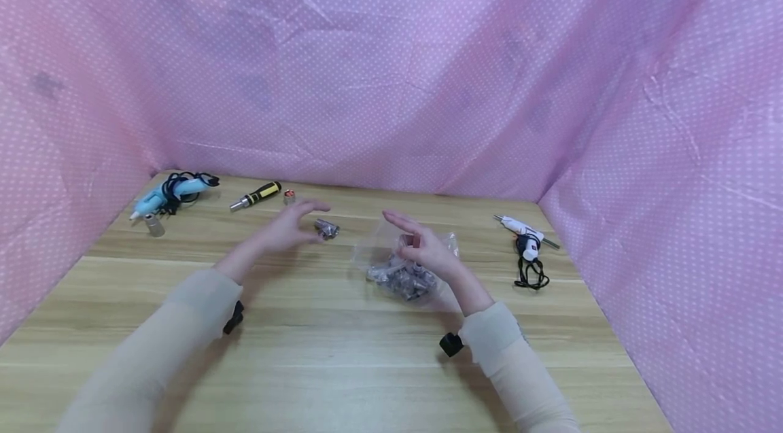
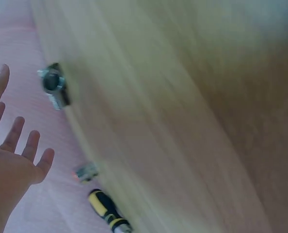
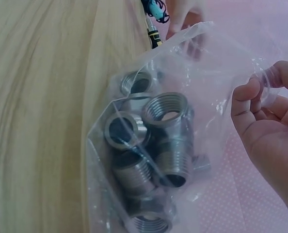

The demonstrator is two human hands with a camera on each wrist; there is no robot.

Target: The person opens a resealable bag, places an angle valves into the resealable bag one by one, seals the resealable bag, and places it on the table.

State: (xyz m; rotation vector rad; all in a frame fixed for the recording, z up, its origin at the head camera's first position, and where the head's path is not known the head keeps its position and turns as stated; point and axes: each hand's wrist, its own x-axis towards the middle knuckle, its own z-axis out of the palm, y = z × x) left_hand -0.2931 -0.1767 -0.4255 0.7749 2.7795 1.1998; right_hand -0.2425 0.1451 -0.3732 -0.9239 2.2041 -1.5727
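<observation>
My left hand (image 1: 290, 226) reaches over the table with fingers spread, holding nothing. Just beyond its fingertips lies a shiny metal pipe fitting (image 1: 327, 229), also visible in the left wrist view as a threaded metal fitting (image 2: 55, 86). To the right, a clear plastic bag (image 1: 373, 249) contains several threaded metal pipe fittings (image 3: 168, 126). My right hand (image 1: 428, 253) is above this bag; in the right wrist view the right hand (image 3: 272, 119) pinches the edge of the thin plastic between thumb and fingers, with the bag's upper part pulled up.
Along the back left lie a blue glue gun (image 1: 174, 195) with a coiled black cord, a metal cylinder (image 1: 154, 225), a yellow-black screwdriver (image 1: 257, 195) and a small metal piece (image 1: 289, 197) with red on it. A white corded tool (image 1: 520, 229) sits at right. Pink dotted cloth (image 1: 391, 66) surrounds the table.
</observation>
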